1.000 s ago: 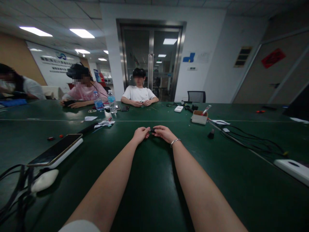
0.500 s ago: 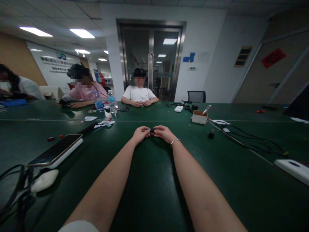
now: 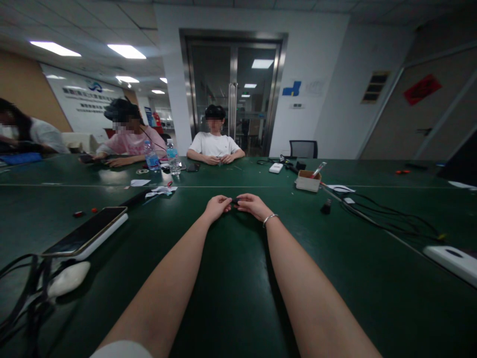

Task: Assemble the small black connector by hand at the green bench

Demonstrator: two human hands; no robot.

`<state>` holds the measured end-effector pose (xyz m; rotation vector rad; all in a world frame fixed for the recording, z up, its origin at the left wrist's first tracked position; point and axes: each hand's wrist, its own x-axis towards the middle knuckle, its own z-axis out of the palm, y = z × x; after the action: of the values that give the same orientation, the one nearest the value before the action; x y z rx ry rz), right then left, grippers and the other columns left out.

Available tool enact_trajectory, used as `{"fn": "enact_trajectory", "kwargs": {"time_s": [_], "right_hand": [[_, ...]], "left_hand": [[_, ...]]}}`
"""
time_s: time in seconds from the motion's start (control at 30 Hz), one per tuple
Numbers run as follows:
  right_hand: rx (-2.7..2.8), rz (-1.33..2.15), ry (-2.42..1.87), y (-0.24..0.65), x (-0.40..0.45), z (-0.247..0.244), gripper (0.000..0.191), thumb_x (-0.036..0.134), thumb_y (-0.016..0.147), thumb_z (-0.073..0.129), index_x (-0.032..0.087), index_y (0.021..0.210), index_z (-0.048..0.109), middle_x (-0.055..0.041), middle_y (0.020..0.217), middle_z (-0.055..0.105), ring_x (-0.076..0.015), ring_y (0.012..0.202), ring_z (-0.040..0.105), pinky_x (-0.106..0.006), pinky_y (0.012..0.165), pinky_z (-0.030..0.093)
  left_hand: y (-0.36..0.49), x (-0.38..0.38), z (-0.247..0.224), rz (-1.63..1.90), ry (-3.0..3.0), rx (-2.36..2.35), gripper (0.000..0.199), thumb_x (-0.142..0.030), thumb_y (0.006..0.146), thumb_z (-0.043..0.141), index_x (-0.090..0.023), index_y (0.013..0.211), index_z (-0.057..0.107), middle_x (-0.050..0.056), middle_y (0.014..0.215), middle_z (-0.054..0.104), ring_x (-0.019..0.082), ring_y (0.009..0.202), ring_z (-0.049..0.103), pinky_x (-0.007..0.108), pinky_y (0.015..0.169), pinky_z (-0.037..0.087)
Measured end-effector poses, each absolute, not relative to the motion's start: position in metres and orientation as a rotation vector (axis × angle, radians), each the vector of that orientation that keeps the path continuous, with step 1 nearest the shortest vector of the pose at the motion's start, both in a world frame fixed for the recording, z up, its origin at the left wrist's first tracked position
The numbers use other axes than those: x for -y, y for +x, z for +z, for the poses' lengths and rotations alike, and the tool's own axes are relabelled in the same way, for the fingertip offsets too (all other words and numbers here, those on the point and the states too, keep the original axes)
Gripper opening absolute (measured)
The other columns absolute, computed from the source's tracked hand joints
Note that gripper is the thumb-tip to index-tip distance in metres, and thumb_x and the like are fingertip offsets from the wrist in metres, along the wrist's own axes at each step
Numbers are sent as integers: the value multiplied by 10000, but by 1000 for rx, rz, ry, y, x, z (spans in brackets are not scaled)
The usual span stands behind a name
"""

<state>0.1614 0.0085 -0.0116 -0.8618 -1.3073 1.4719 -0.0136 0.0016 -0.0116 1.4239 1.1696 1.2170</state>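
Pink-topped co-worker's hand (image 3: 99, 156) slid left by the desk's (image 3: 234, 263) far edge; left hand (image 3: 218, 206) and right hand (image 3: 254, 206) pinch nearly closed on a black piece (image 3: 235, 201), probably steadying both ends.

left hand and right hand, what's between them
In the head view, a small black piece sits between the left hand and the right hand, held in the right fingertips; too small to identify.

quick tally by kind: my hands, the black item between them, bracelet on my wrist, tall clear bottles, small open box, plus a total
Left hand and right hand: 2
Black item between them, partly hidden: 1
Bracelet: 1
Tall clear bottles: 2
Small open box: 1
Total: 7
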Motion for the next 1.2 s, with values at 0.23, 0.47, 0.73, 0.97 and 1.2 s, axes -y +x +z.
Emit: {"fn": "enact_trajectory", "kwargs": {"time_s": [0.23, 0.47, 0.73, 0.97, 1.2], "right_hand": [[1342, 1456, -880, 160, -9, -12, 228, 16, 700, 676, 151, 878, 630, -30, 803, 672, -114, 729, 671, -235, 724, 554], [1466, 1340, -928, 161, -15, -17, 260, 39, 635, 697, 156, 854, 620, 0, 732, 660, -99, 666, 637, -229, 681, 526], [1646, 1143, -998, 157, -16, -16, 277, 109, 590, 735, 154, 837, 619, -3, 742, 675, -106, 660, 616, -247, 687, 495], [1640, 1191, -948, 155, -14, -14, 301, 60, 602, 712, 154, 882, 660, -20, 797, 699, -108, 706, 630, -256, 740, 496], [1707, 1162, -1010, 153, -14, -13, 317, 55, 603, 697, 148, 906, 710, -36, 830, 713, -117, 712, 624, -274, 768, 489]], "left_hand": [[-15, -9, -19, 1223, 1443, -1190, 305, -427, 747, 645, -127, 737, 591, 15, 608, 620, 92, 529, 564, 221, 548, 448], [-15, -6, -16, 1207, 1489, -1214, 326, -459, 741, 633, -138, 718, 580, 11, 577, 604, 96, 499, 549, 228, 529, 447], [-16, -6, -19, 1284, 1494, -1162, 260, -357, 722, 677, -167, 871, 583, -20, 639, 575, 82, 530, 553, 202, 511, 457], [-14, -5, -17, 1250, 1525, -1281, 240, -381, 767, 626, -146, 786, 576, -16, 569, 560, 78, 471, 513, 193, 466, 418], [-15, -5, -13, 1153, 1560, -1414, 329, -475, 750, 615, -153, 697, 577, -10, 514, 557, 84, 433, 486, 204, 437, 370]]}}
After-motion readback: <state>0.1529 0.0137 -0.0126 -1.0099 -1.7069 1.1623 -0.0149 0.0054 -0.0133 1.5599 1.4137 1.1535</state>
